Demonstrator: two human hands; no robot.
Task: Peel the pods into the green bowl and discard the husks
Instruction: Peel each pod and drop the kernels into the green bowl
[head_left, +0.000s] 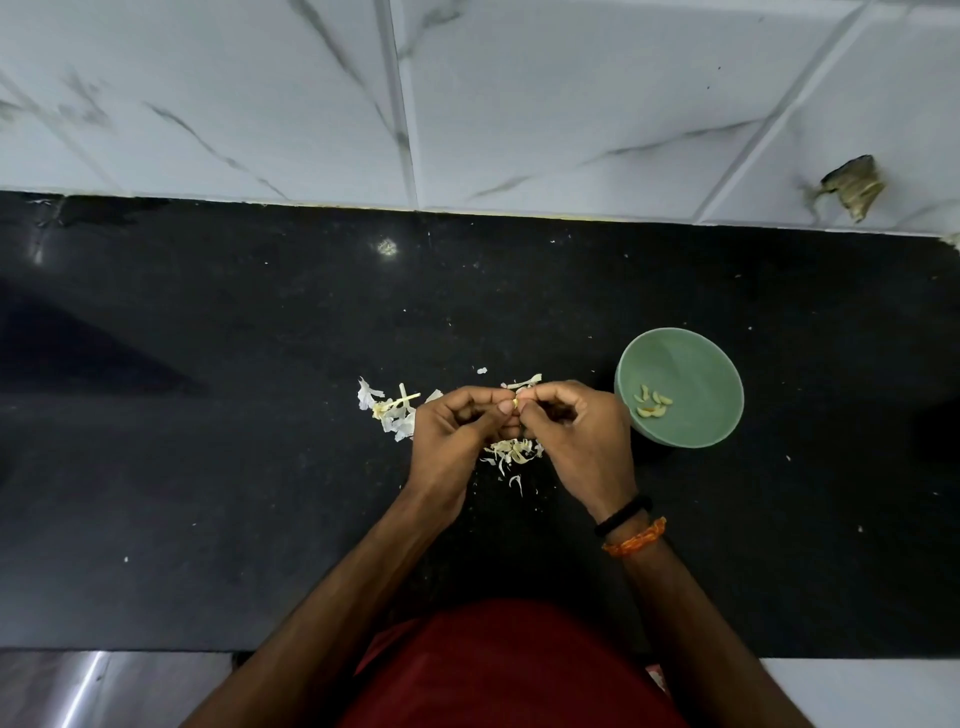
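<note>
I see left hand (457, 426) and right hand (576, 431) pinching one pod (514, 404) mid-counter | pod axis unclear | green bowl (696, 364) toward right edge | husks (514, 451) beneath

- I see a dim picture overall; the black table (218, 467) swallows most of the light.
- The tiled wall (519, 104) is the brightest area, evenly lit and slightly soft.
- A small glare spot (386, 247) sits on the table near the wall, with a streak on the metal strip (83, 691) at lower left.
- A broad dark shadow (78, 353) lies at left.
- Wide-angle distortion bends the wall's grout lines and the table's edge.
- The centre looks sharp; the corners look softer.
</note>
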